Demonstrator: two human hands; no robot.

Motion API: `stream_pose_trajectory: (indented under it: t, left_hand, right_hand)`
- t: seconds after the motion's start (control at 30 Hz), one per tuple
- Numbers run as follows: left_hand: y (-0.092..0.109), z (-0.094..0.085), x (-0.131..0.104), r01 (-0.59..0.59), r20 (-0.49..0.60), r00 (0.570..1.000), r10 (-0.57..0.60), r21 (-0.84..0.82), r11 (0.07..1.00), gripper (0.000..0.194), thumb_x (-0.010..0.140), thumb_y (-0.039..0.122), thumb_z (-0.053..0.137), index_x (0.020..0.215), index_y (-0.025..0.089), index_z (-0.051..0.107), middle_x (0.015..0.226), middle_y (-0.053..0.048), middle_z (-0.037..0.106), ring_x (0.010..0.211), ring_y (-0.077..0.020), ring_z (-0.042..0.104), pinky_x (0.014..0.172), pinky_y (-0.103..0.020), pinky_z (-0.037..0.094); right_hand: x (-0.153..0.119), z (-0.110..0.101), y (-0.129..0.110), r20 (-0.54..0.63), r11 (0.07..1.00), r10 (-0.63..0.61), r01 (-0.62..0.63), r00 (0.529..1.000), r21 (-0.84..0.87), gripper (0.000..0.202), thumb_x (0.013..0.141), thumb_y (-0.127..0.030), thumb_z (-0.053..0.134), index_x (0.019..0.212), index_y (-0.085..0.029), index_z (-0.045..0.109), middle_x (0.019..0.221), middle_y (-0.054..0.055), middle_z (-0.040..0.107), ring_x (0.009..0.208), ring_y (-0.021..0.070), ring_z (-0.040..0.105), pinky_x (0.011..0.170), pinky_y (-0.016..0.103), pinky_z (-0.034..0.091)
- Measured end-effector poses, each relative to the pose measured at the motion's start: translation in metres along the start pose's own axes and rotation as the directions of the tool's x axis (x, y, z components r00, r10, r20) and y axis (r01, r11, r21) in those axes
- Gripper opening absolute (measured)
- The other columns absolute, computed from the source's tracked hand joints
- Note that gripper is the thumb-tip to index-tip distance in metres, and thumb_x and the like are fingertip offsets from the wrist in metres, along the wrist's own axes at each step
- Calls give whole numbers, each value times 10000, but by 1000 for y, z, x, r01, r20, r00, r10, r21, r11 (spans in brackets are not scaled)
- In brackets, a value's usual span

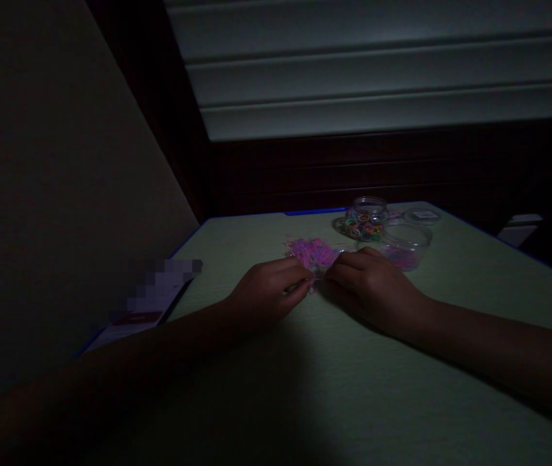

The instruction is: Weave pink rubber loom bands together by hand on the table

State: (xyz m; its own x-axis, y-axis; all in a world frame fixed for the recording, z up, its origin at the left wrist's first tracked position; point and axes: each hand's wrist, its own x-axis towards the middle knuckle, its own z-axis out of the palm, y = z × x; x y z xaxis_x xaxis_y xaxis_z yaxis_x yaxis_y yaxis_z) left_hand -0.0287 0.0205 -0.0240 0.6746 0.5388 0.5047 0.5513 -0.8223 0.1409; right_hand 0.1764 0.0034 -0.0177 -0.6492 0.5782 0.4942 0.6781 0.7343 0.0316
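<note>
A loose heap of tiny pink and purple rubber bands [310,249] lies on the pale green table [353,382]. Just in front of it, my left hand [272,285] is closed in a pinch, with a small pink rubber band [311,289] at its fingertips. My right hand [380,288] is closed too, its fingertips a short gap away at the heap's near right edge. A thin pale strand seems to span between the two hands. Dim light and the curled fingers hide what the right fingertips hold.
Behind my right hand stands an open clear jar [406,234] with pink bands inside. Beside it is a clear jar [365,219] of colourful hair ties, and a clear lid [422,215] lies at the back. A phone-like object [152,298] rests along the left edge.
</note>
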Motion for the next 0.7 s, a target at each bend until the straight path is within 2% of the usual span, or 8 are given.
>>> stream_pose_trajectory:
  t: [0.2,0.43,0.7]
  left_hand:
    - [3,-1,0,55,-2,998,-55,-2,998,206,828,293,488,944,161,597,831,-36,598,717,-108,547,641,-212,442]
    - [1,-1,0,31,0,1000,-31,2,1000,193,850,259,454,923,156,601,841,-35,602,771,-114,553,697,-222,435]
    - [-1,1,0,3,-8,1000,-2,21,1000,195,851,235,449,943,163,604,853,-37,613,779,-113,564,692,-217,440]
  right_hand:
    - [0,1,1,-17,999,-9,8,1000,-47,172,861,-220,443,832,-145,594,767,49,583,707,137,502,687,277,289]
    - [-1,1,2,-39,999,-20,18,999,-46,174,862,-222,443,848,-145,599,771,53,582,717,135,507,680,272,291]
    - [-1,0,2,-47,999,-12,10,999,-49,196,870,-237,431,817,-152,599,756,50,579,712,135,507,689,271,296]
